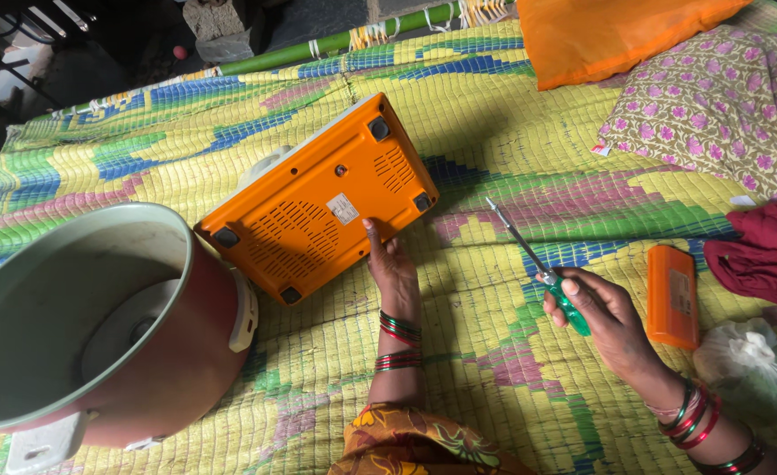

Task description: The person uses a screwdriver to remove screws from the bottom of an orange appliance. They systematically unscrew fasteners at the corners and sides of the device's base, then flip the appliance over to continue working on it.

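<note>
At the near left corner of the woven mat (494, 105), a round red cooker body (98, 334) with a pale green inner wall is seen lying tilted, its open mouth turned up and to the left. Near the right edge, the right hand (612, 321) is clenched around the green handle of a screwdriver (542, 268), whose metal shaft slants up and to the left, its tip above the mat and apart from everything else. Just right of that hand, a small orange rectangular cover (672, 295) lies flat on the mat, with a clear plastic bag (749, 369) beside it at the near right edge. Toward the middle of the mat, the left hand (394, 268) is pressed, fingers spread and unclenched, against the underside of an orange appliance base (309, 202), which is propped on its edge with its black feet and vent slots facing up. Farther off, a dark red cloth (771, 251), a floral cushion (722, 105) and an orange cushion (608, 35) lie along the far right corner.
</note>
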